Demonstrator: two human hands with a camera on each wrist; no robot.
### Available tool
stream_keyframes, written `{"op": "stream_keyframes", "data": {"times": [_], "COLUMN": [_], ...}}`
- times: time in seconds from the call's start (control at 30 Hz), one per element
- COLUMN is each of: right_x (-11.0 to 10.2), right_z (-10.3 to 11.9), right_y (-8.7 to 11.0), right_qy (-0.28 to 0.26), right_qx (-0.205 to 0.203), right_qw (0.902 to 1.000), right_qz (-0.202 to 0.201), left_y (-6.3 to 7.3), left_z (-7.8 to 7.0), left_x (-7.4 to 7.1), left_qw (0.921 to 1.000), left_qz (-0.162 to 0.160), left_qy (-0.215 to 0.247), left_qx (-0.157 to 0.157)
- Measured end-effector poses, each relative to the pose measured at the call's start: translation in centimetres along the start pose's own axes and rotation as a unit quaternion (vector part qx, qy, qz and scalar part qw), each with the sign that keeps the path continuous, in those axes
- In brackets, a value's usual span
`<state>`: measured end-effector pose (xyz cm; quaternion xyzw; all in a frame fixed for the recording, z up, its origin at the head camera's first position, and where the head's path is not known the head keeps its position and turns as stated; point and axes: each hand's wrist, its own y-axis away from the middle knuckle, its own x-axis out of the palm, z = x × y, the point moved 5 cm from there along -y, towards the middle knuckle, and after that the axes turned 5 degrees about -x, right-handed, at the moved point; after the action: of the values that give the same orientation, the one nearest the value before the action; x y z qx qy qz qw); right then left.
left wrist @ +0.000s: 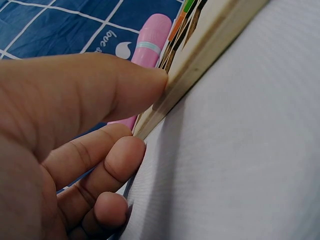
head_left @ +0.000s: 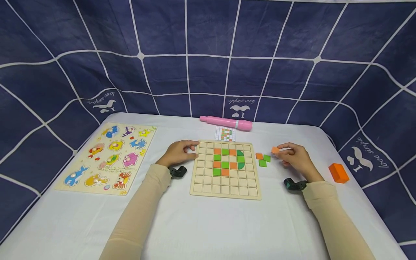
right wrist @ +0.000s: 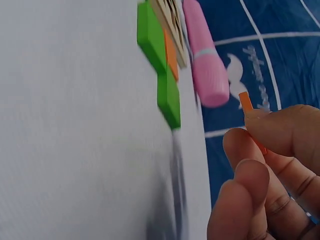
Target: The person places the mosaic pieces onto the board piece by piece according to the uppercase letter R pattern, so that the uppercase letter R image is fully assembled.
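A wooden grid board (head_left: 225, 193) lies flat at the middle of the table, with orange and green square tiles and two rounded dark green tiles set in its cells. At its upper left, my left hand (head_left: 180, 153) touches the edge with the thumb (left wrist: 145, 87) and fingertips, the fingers loosely bent. My right hand (head_left: 295, 159) pinches an orange square tile (right wrist: 245, 101) between thumb and fingers, raised off the table right of the board. Below and left of that hand lie two green tiles (head_left: 267, 158) and one loose orange tile (head_left: 259, 156).
A small pattern card (head_left: 225, 134) lies behind the board, with a pink pen-shaped tube (head_left: 224, 122) beyond it. The sea-animal peg puzzle (head_left: 108, 159) is at the left. An orange block (head_left: 338, 173) stands near the right edge. A blue checked curtain (head_left: 208, 72) surrounds the table.
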<state>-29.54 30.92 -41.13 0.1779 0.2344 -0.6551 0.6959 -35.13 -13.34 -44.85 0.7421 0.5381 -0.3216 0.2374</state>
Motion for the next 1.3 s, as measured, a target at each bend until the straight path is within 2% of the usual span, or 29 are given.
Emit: {"op": "stream_keyframes", "data": {"times": [0.33,0.67,0.97,1.3], "right_x": [2.9,5.7,8.0,10.5], "right_z": [2.4,4.2,5.5,7.3], "right_y": [0.7,1.6,2.0,2.5], "right_qy": [-0.001,-0.012,-0.016,-0.009], "right_qx": [-0.009,-0.058,-0.069,-0.090], "right_qw": [0.9991,0.9953,0.9916,0.9825], "right_qz": [0.042,0.076,0.108,0.163], "left_y": [0.1,0.0,0.0,0.1], "left_z": [-0.2,-0.2,-0.3,-0.3], "left_x": [-0.1,0.0,-0.1,-0.1], "left_qw": [1.0000,1.0000,1.0000,1.0000], "left_qz": [0.000,0.002,0.000,0.002], "left_qy": [0.005,0.005,0.007,0.002], "left_qx": [0.001,0.000,0.001,0.004]}}
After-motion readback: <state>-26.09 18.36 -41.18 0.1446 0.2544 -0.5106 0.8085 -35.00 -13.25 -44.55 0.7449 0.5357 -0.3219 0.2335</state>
